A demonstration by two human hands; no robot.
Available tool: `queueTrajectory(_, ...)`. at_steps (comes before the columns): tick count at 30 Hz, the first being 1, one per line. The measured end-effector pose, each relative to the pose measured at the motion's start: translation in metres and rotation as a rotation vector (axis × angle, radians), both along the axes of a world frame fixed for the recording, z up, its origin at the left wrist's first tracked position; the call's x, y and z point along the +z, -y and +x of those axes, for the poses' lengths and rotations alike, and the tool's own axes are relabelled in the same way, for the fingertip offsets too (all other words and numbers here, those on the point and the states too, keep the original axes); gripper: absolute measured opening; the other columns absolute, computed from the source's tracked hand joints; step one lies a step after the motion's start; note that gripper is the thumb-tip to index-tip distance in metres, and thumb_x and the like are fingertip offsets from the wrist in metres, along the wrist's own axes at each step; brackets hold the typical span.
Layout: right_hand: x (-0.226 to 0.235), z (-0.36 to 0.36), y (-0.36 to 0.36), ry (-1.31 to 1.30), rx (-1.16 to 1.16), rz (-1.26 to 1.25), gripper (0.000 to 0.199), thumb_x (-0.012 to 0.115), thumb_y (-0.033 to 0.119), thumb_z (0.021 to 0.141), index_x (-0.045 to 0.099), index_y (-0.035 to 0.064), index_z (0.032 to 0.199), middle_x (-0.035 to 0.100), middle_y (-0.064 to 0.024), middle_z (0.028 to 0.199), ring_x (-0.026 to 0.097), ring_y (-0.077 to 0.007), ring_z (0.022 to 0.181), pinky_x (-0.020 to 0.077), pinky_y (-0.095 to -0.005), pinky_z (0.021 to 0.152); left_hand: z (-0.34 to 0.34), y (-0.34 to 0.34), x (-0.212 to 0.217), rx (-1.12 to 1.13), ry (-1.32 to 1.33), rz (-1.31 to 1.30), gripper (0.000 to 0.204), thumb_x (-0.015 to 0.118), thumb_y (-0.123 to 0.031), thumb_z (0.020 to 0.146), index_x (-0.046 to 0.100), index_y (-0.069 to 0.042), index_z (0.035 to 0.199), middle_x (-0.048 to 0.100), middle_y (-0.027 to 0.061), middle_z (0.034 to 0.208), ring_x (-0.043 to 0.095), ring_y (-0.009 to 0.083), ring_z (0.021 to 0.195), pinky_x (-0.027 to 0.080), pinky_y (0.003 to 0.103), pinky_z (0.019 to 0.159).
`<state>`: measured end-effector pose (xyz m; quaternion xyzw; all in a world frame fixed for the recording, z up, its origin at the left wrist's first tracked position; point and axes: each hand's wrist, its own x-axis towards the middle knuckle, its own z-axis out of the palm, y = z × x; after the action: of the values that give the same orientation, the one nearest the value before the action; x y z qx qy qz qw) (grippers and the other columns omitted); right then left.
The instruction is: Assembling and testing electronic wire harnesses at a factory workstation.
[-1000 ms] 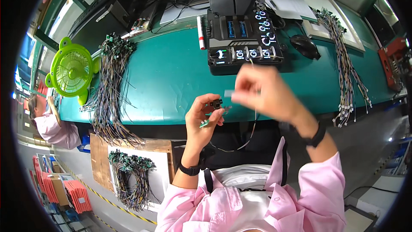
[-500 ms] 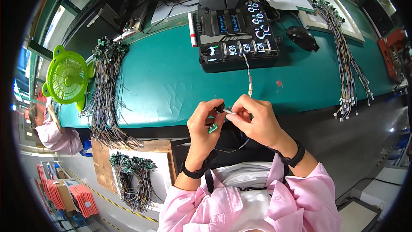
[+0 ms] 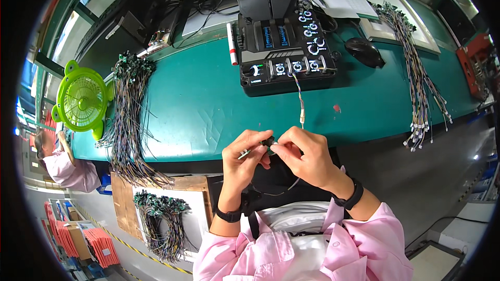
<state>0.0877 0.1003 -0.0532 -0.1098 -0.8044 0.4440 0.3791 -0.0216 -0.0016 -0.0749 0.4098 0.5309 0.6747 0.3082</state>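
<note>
Since the earlier frame our hands stay together; left hand (image 3: 245, 157) and right hand (image 3: 304, 156) pinch a small dark connector (image 3: 267, 142), mostly hidden by fingertips.

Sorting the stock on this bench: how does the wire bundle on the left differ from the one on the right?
The left wire bundle is thick and tangled, ends in dark green boards at the far end, and spills over the front edge of the green bench. The right wire bundle is thinner, laid out in a straighter strand, and ends in small white connectors. Both are multicoloured wires lying untouched, away from both hands.
</note>
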Motion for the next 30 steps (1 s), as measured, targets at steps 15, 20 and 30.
queueTrajectory(15,0.000,-0.001,-0.006,0.009,0.103,-0.392,0.010,0.057,0.000,0.071,0.048,-0.0018,0.072,0.052,-0.0025,0.062,0.047,-0.0033,0.052,0.0386,-0.0177,0.045,0.005,-0.002,0.018,0.006,0.071,-0.134,0.027,0.052,0.003,0.072,0.053,0.002,0.098,0.047,0.0035,0.068,0.047,0.0072,0.049,0.037,0.017,0.038)
queueTrajectory(20,0.003,0.001,-0.001,-0.029,0.090,-0.242,0.009,0.058,0.001,0.071,0.048,-0.0012,0.073,0.052,-0.0029,0.060,0.047,-0.0042,0.049,0.0378,-0.0174,0.043,0.003,0.002,0.017,-0.022,0.184,-0.089,0.026,0.053,0.004,0.071,0.055,0.002,0.096,0.048,0.0028,0.063,0.046,0.0066,0.046,0.035,0.017,0.037)
queueTrajectory(30,0.007,-0.005,-0.001,-0.066,0.110,-0.142,0.009,0.056,0.003,0.072,0.047,0.0032,0.073,0.049,-0.0045,0.053,0.047,-0.0120,0.044,0.0357,-0.0228,0.041,0.000,0.002,0.017,-0.028,0.259,-0.057,0.024,0.054,0.004,0.070,0.055,0.003,0.094,0.055,0.0058,0.065,0.047,0.0076,0.045,0.037,0.017,0.037)
